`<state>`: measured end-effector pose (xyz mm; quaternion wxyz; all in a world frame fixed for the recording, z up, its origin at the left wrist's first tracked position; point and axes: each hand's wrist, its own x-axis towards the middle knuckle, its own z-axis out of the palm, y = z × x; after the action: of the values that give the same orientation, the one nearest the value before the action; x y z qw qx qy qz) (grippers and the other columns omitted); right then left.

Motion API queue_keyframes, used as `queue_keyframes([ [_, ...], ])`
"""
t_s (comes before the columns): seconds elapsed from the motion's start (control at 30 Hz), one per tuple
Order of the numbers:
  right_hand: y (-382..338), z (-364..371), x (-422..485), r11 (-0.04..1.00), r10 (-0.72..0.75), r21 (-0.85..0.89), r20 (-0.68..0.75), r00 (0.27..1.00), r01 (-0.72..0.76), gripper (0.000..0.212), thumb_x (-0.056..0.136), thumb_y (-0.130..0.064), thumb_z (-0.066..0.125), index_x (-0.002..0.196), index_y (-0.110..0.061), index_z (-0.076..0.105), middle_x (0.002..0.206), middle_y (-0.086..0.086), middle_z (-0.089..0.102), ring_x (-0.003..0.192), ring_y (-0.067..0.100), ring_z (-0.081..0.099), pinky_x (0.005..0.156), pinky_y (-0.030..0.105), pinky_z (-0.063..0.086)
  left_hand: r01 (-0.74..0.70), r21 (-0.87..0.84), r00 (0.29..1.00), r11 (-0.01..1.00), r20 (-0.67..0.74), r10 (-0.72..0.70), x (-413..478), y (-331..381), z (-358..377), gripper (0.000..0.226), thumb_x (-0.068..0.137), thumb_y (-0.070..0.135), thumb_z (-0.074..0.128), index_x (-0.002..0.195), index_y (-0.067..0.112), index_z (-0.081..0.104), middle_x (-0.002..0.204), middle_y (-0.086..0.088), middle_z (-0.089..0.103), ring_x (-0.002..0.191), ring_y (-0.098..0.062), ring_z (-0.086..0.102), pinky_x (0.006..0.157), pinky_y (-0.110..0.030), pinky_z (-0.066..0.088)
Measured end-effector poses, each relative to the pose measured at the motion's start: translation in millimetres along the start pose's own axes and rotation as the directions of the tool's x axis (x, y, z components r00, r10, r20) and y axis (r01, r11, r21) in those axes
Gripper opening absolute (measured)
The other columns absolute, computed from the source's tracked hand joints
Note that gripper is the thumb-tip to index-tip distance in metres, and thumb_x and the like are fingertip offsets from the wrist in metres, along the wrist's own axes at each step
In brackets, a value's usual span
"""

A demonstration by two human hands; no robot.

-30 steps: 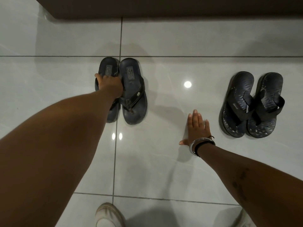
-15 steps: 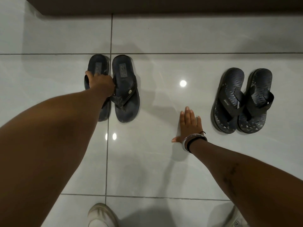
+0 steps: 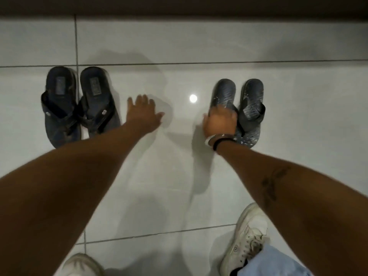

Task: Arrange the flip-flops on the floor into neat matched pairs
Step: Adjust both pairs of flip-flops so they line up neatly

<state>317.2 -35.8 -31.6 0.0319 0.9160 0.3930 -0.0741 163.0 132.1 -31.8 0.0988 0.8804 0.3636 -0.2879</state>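
Observation:
Two pairs of flip-flops lie on the pale tiled floor (image 3: 169, 176). At the left is a plain dark pair, one flip-flop (image 3: 59, 92) touching its mate (image 3: 95, 86), toes toward me. At the right is a dark pair with a wavy pattern. My right hand (image 3: 221, 122) rests on the left patterned flip-flop (image 3: 225, 90) with fingers curled over its strap, hiding its front half. Its mate (image 3: 252, 92) lies close beside it. My left hand (image 3: 144, 114) is spread open just over the floor between the two pairs, holding nothing. The frame is blurred.
A dark edge of furniture or wall (image 3: 179, 5) runs along the top. My white sneakers (image 3: 249, 236) (image 3: 79, 263) stand at the bottom, with a blue trouser leg (image 3: 278, 261) by the right one. A lamp reflection (image 3: 193, 98) shines between the pairs.
My left hand let go of the plain dark flip-flop and moved right to the open floor. My right hand left the floor and went onto the left patterned flip-flop.

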Motion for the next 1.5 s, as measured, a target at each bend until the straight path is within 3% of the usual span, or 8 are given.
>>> queue_keyframes([
  [0.1, 54, -13, 29, 0.974, 0.195, -0.154, 0.192, 0.962, -0.167, 0.043, 0.093, -0.047, 0.047, 0.115, -0.014, 0.064, 0.112, 0.016, 0.063, 0.108, 0.035, 0.056, 0.100, 0.051, 0.038, -0.052, -0.051, 0.997, 0.997, 0.059, 0.055, 11, 53, 8, 0.067, 0.101, 0.051, 0.026, 0.155, 0.011, 0.018, 0.163, -0.016, 0.011, 0.150, -0.031, 0.010, 0.119, -0.051, 0.005],
  [0.2, 72, -16, 38, 0.969, 0.213, -0.186, 0.307, 0.928, -0.161, 0.039, 0.096, -0.045, 0.042, 0.105, -0.015, 0.066, 0.101, 0.013, 0.069, 0.103, 0.033, 0.062, 0.102, 0.048, 0.037, -0.011, -0.087, 0.988, 0.996, 0.150, 0.024, 14, 82, 15, 0.065, 0.101, 0.050, 0.028, 0.154, 0.012, 0.022, 0.162, -0.018, 0.013, 0.147, -0.033, 0.019, 0.118, -0.050, 0.013],
  [0.33, 72, -9, 34, 0.968, 0.249, -0.108, 0.275, 0.929, -0.228, 0.024, 0.096, -0.025, 0.047, 0.094, -0.018, 0.069, 0.093, 0.008, 0.072, 0.096, 0.031, 0.067, 0.096, 0.043, 0.044, 0.031, -0.082, 0.974, 0.996, 0.227, -0.011, 11, 95, 24, 0.067, 0.101, 0.050, 0.028, 0.156, 0.013, 0.015, 0.163, -0.021, 0.000, 0.144, -0.036, 0.027, 0.117, -0.049, 0.017],
  [0.57, 78, -7, 40, 0.966, 0.259, -0.125, 0.374, 0.891, -0.228, 0.027, 0.099, -0.030, 0.044, 0.095, -0.017, 0.068, 0.095, 0.001, 0.071, 0.096, 0.026, 0.066, 0.075, 0.034, 0.035, 0.094, -0.057, 0.955, 0.994, 0.288, -0.074, 14, 107, 19, 0.072, 0.101, 0.052, 0.026, 0.157, 0.010, 0.009, 0.162, -0.023, -0.006, 0.146, -0.039, 0.020, 0.118, -0.048, 0.016],
  [0.9, 95, -22, 54, 0.986, 0.146, -0.129, 0.349, 0.926, -0.107, 0.020, 0.090, -0.029, 0.056, 0.101, -0.014, 0.064, 0.098, 0.006, 0.068, 0.101, 0.031, 0.063, 0.098, 0.042, 0.043, 0.084, -0.070, 0.946, 0.994, 0.318, -0.057, 11, 106, 21, 0.073, 0.100, 0.055, 0.022, 0.157, 0.012, 0.006, 0.162, -0.022, -0.010, 0.148, -0.038, 0.013, 0.119, -0.050, 0.012],
  [1.1, 104, -33, 102, 0.972, 0.236, -0.092, 0.313, 0.920, -0.217, 0.027, 0.087, -0.035, 0.060, 0.104, -0.015, 0.067, 0.106, 0.010, 0.070, 0.103, 0.033, 0.063, 0.094, 0.043, 0.044, 0.083, -0.026, 0.938, 0.996, 0.340, -0.069, 14, 107, 18, 0.077, 0.098, 0.060, 0.019, 0.157, 0.011, 0.004, 0.161, -0.024, -0.010, 0.149, -0.038, 0.012, 0.120, -0.052, 0.006],
  [1.3, 111, -25, 116, 0.953, 0.299, -0.057, 0.314, 0.901, -0.297, 0.045, 0.090, -0.049, 0.057, 0.110, -0.010, 0.065, 0.119, 0.017, 0.065, 0.118, 0.038, 0.054, 0.104, 0.048, 0.036, 0.068, -0.039, 0.938, 0.997, 0.343, -0.051, 13, 107, 15, 0.079, 0.098, 0.062, 0.017, 0.157, 0.010, 0.006, 0.160, -0.026, -0.009, 0.149, -0.039, 0.012, 0.120, -0.047, 0.007],
  [1.5, 113, -24, 117, 0.946, 0.313, -0.011, 0.306, 0.899, -0.325, 0.044, 0.090, -0.053, 0.055, 0.102, -0.012, 0.065, 0.108, 0.011, 0.068, 0.112, 0.037, 0.057, 0.103, 0.048, 0.035, 0.060, -0.009, 0.938, 0.998, 0.344, -0.053, 9, 112, 15, 0.081, 0.097, 0.062, 0.017, 0.156, 0.008, 0.003, 0.160, -0.027, -0.010, 0.150, -0.039, 0.005, 0.120, -0.046, -0.002],
])
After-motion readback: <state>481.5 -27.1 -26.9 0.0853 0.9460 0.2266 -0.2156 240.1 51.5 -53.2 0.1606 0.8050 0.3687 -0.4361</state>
